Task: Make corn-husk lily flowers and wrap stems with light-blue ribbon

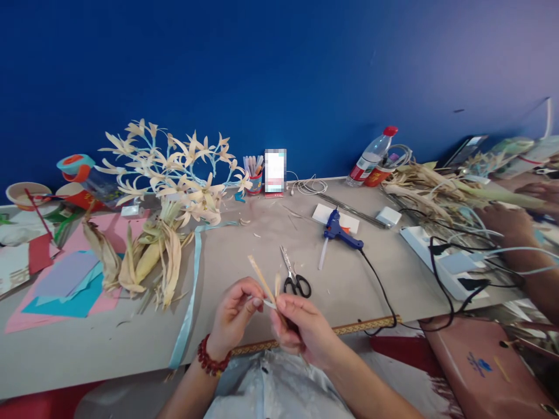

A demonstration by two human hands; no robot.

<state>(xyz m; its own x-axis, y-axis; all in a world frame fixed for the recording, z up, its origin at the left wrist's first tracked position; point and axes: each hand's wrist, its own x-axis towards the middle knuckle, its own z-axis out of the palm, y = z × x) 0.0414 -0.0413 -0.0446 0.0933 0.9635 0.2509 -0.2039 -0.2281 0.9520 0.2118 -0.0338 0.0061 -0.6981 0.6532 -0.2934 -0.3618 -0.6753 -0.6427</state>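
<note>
My left hand [233, 317] and my right hand [301, 327] meet over the table's near edge. Both pinch thin pale strips of corn husk [262, 280] that stick up between the fingertips. The left wrist wears a red bead bracelet [208, 358]. Black-handled scissors [296, 276] lie on the table just behind my hands. A blue glue gun [339, 231] rests further back to the right, its black cord trailing toward the table edge.
Dried corn husks [148, 256] and a light blue ribbon [192, 279] lie left, on coloured paper sheets [65, 285]. A husk-flower branch [174, 169], pen cup [254, 174] and bottle [371, 156] stand by the blue wall. Another person's arm [519, 244] works at the right among cables.
</note>
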